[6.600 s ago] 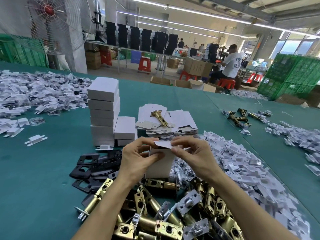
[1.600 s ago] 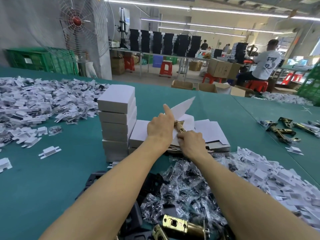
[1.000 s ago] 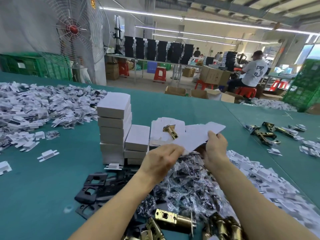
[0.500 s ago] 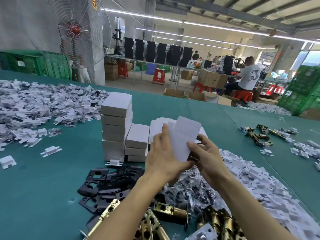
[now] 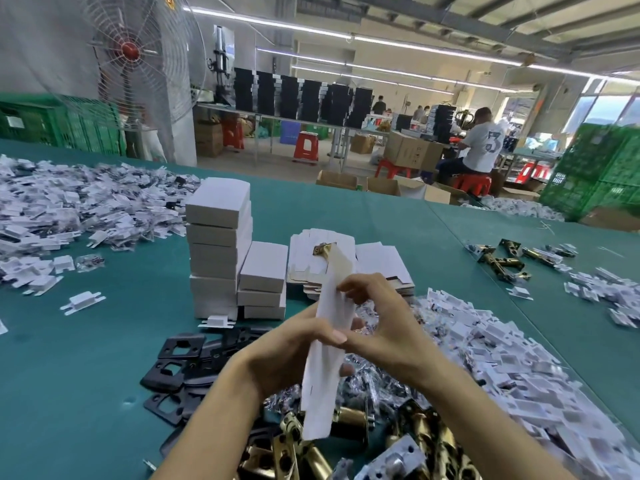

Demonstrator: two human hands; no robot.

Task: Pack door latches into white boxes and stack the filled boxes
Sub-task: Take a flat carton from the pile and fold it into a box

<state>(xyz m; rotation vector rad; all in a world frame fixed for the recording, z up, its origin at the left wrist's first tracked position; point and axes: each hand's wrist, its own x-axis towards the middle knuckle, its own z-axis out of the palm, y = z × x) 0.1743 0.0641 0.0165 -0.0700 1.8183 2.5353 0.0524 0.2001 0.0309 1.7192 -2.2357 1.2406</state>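
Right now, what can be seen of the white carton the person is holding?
The white carton is thin cardboard, not yet formed into a box: a long, narrow piece held nearly upright, top leaning away. Its outer face is white; a brownish-grey inner side shows near the top. The left hand grips its middle, thumb across the front; the right hand pinches its upper edge. Its lower end hangs above the brass latches; nothing visibly sits inside.
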